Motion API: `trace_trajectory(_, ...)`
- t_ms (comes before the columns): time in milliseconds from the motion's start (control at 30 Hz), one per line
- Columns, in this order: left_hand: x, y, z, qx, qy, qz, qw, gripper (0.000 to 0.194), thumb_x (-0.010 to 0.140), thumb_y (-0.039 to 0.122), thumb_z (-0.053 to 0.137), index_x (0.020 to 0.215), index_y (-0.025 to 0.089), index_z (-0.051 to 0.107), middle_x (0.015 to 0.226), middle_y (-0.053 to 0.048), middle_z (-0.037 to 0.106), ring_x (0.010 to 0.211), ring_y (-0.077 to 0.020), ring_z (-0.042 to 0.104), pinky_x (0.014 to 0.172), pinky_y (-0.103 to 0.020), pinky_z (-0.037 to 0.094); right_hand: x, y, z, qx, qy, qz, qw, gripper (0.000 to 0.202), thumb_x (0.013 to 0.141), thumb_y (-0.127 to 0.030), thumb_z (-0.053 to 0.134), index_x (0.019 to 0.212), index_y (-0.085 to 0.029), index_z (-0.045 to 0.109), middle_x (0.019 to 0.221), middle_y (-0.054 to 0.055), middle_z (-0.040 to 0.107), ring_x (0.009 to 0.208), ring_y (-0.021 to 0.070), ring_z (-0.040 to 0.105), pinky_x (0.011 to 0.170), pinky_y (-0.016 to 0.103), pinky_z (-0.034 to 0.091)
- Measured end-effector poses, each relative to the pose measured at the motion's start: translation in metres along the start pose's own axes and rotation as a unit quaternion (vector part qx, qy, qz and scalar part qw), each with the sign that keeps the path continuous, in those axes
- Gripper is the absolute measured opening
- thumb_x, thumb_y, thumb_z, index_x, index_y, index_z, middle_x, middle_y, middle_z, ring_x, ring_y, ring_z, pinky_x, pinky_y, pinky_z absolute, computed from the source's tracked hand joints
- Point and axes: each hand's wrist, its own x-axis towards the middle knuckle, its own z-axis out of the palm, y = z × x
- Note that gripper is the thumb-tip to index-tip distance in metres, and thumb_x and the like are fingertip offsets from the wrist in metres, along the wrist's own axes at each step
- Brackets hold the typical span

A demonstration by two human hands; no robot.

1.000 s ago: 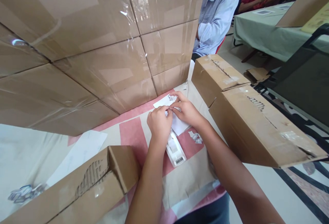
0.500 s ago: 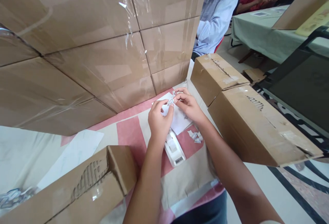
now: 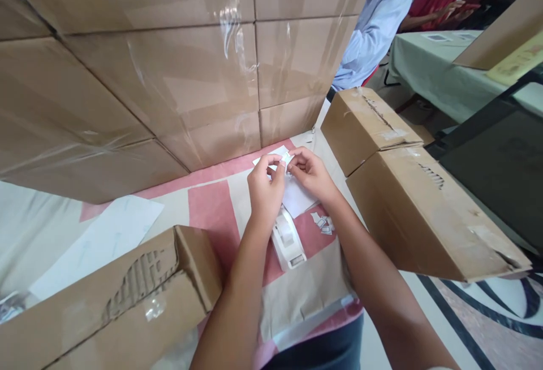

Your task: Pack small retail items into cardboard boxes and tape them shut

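My left hand and my right hand meet over a white sheet of paper. Between their pinched fingertips is a small white piece, partly hidden by the fingers. Just below my left hand, a white tape dispenser lies on the pink and cream cloth. Several small paper labels form a loose pile to the right of the dispenser, near my right forearm.
Stacked cartons wall off the far side. One long box stands at near left, beside a paper sheet. Two boxes line the right. Beyond them are a person in a blue shirt, another in red and a green-covered table.
The camera view has shifted slightly. My fingertips have drawn closer together around the small piece, which is now more covered. The dispenser and label pile have stayed on the cloth.
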Motion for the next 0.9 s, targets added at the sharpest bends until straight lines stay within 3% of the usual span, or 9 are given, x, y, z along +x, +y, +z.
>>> trace_trajectory(200,0.001,-0.004,-0.001,-0.008,0.068,-0.022,0.997,0.008,0.09,0.021,0.063,0.095,0.023,0.068,0.096,-0.001,0.074,0.081,-0.0146,0.065,0.074,-0.027,0.048,-0.002,0.003,0.005,-0.071,-0.02,-0.014,0.997,0.036,0.088,-0.022,0.059,0.123,-0.022,0.066,0.083,-0.002,0.06,0.072,0.0122,0.056,0.066,0.026,0.044)
trace_trajectory(400,0.001,-0.002,-0.001,-0.026,0.108,-0.059,0.992,0.007,0.09,0.02,0.063,0.093,0.023,0.068,0.09,0.001,0.073,0.067,-0.0118,0.059,0.069,-0.026,0.047,0.001,0.012,-0.002,-0.192,0.004,-0.036,0.981,0.059,0.084,-0.017,0.055,0.143,-0.021,0.059,0.09,0.001,0.062,0.067,0.0115,0.053,0.065,0.027,0.046)
trace_trajectory(567,0.001,-0.002,-0.001,-0.049,0.1,-0.08,0.991,0.007,0.091,0.022,0.064,0.096,0.022,0.07,0.09,0.001,0.073,0.063,-0.0103,0.056,0.064,-0.025,0.046,0.001,0.012,-0.01,-0.269,0.043,-0.028,0.962,0.035,0.088,-0.017,0.053,0.116,-0.019,0.074,0.091,0.004,0.074,0.083,0.0186,0.066,0.078,0.033,0.052)
trace_trajectory(667,0.001,-0.003,-0.001,-0.054,0.091,-0.064,0.992,0.01,0.091,0.021,0.064,0.097,0.022,0.072,0.093,-0.001,0.075,0.071,-0.0122,0.062,0.068,-0.025,0.048,-0.001,0.005,-0.01,-0.277,0.056,-0.068,0.957,0.027,0.094,-0.019,0.05,0.101,-0.021,0.075,0.101,0.006,0.076,0.098,0.0216,0.069,0.089,0.036,0.052)
trace_trajectory(833,0.002,-0.008,-0.001,-0.054,0.077,-0.021,0.995,0.015,0.093,0.021,0.061,0.099,0.022,0.075,0.104,-0.004,0.078,0.094,-0.0179,0.07,0.08,-0.03,0.052,-0.005,-0.001,-0.005,-0.225,0.088,-0.04,0.97,0.022,0.101,-0.036,0.054,0.114,-0.026,0.068,0.069,-0.002,0.065,0.06,0.0154,0.059,0.062,0.029,0.047)
trace_trajectory(900,0.002,-0.009,0.0,-0.055,0.073,-0.015,0.996,0.017,0.095,0.023,0.06,0.099,0.022,0.076,0.105,-0.004,0.078,0.097,-0.0187,0.07,0.082,-0.031,0.052,-0.004,-0.001,-0.005,-0.219,0.096,-0.037,0.97,0.021,0.1,-0.039,0.056,0.111,-0.025,0.068,0.069,-0.002,0.063,0.059,0.0151,0.057,0.06,0.029,0.045)
